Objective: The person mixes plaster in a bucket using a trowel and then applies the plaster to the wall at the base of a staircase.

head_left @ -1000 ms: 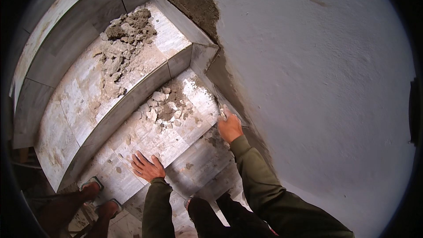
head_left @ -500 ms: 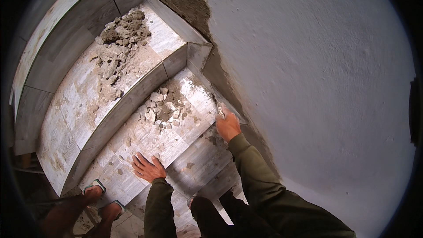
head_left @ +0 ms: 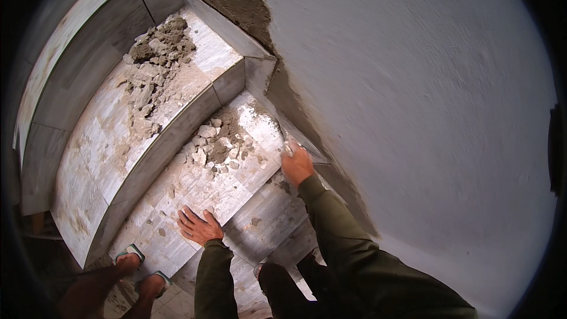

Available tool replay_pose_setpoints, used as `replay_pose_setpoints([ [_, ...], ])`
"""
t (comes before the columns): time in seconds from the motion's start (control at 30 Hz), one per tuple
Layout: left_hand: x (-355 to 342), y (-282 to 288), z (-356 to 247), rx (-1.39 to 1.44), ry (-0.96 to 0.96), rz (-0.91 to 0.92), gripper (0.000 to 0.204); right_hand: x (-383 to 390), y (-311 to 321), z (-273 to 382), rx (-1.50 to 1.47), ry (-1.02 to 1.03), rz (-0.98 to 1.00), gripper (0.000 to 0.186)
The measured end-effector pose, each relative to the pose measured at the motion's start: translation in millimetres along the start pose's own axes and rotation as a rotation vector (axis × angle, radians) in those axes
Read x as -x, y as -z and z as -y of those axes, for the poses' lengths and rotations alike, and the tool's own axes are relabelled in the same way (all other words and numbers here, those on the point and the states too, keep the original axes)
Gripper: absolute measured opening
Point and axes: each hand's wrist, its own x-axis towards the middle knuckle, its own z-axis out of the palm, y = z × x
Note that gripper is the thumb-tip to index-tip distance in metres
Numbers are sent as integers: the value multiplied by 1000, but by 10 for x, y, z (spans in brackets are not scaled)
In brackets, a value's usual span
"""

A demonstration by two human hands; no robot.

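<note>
My left hand (head_left: 198,225) rests flat with fingers spread on the tiled stair tread (head_left: 171,242), near its front edge. At the wall end of the same tread, my right hand (head_left: 297,162) is closed round a small hand tool (head_left: 288,146) with a pale handle. Its thin tip points at the corner between the tread and the tile skirting (head_left: 298,136); the tip's exact shape is hard to make out. Close by, to the left of the tool, lies broken mortar rubble (head_left: 215,142) with white powder (head_left: 260,125) spread beside it.
A bigger heap of mortar lumps (head_left: 155,62) lies on the curved step above. The grey plastered wall (head_left: 413,112) rises on the right, edged with rough bare mortar (head_left: 233,3). Another person's sandalled feet (head_left: 129,258) stand at the lower left. Lower steps (head_left: 271,215) drop away below.
My right hand with the tool has shifted slightly left in the picture, along with a small shift of the view. The left hand stays in place on the tread.
</note>
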Motion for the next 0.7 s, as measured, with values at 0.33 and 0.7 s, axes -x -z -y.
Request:
replay_pose_setpoints([
  [0.33, 4, -36, 34, 0, -14, -19, 63, 229, 113, -182, -43, -83, -16, 52],
  [0.7, 7, -15, 20, 20, 6, 21, 63, 693, 320, -438, -24, -127, -25, 54],
])
